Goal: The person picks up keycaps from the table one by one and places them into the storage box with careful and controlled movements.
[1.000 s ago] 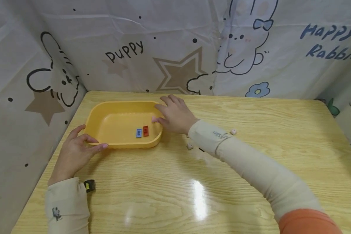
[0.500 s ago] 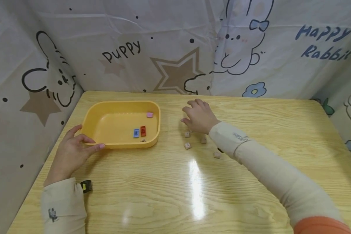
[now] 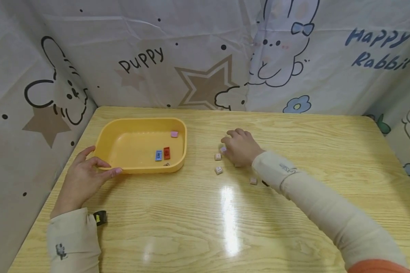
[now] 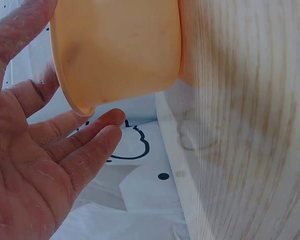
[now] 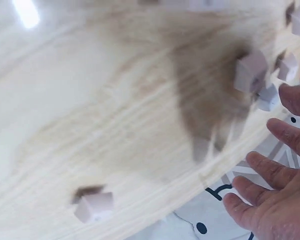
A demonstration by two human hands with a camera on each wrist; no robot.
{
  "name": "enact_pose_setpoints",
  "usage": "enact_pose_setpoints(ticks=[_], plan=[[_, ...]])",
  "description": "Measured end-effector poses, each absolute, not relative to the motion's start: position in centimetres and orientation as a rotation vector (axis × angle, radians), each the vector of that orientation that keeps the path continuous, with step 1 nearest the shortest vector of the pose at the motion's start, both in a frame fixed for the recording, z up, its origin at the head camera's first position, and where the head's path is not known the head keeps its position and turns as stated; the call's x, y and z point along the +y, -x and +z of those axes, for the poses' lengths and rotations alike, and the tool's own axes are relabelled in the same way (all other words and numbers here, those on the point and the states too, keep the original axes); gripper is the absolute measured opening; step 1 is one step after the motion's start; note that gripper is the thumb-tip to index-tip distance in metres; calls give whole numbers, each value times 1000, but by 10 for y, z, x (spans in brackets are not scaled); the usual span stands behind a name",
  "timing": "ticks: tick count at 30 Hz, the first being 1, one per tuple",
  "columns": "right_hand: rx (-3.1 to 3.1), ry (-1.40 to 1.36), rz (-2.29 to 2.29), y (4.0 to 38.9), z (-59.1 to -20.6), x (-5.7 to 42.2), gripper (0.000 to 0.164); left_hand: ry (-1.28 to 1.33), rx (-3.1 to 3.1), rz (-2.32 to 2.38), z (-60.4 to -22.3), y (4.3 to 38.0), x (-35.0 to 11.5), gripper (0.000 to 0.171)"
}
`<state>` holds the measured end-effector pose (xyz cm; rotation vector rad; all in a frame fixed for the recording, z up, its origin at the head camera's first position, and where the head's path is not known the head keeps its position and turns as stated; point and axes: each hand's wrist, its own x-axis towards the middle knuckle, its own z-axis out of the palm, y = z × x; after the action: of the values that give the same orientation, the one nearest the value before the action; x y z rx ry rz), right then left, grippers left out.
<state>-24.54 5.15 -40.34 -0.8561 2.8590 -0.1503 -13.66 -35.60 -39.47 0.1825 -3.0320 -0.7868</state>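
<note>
Wood-grain table (image 3: 164, 223): left hand (image 3: 83, 184) pinching rim of yellow tray (image 3: 150, 170); right hand (image 3: 242, 148), fingers spread, beside pale block (image 3: 223, 149)

On the wood-grain table (image 3: 164, 212), a yellow tray (image 3: 133, 149) is standing toward ten o'clock. At three o'clock from it lies one pale block (image 3: 218, 156); at this block's six o'clock, a second block (image 3: 218, 170); at its four o'clock, a third block (image 3: 253, 181).

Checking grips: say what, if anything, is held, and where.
The left hand holds the yellow tray by its near-left rim; the right hand holds nothing.
</note>
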Motion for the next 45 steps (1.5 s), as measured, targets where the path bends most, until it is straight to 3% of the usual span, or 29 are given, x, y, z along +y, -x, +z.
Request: enact_pose_setpoints(ticks=[23,45], plan=[[2859,861,-136,242,-418,52,27,-184,-3025,-772,-393,136,-355,60],[2904,983,-173,246,-395,40,19,-247,-3049,-782,-393,136,-353,62]])
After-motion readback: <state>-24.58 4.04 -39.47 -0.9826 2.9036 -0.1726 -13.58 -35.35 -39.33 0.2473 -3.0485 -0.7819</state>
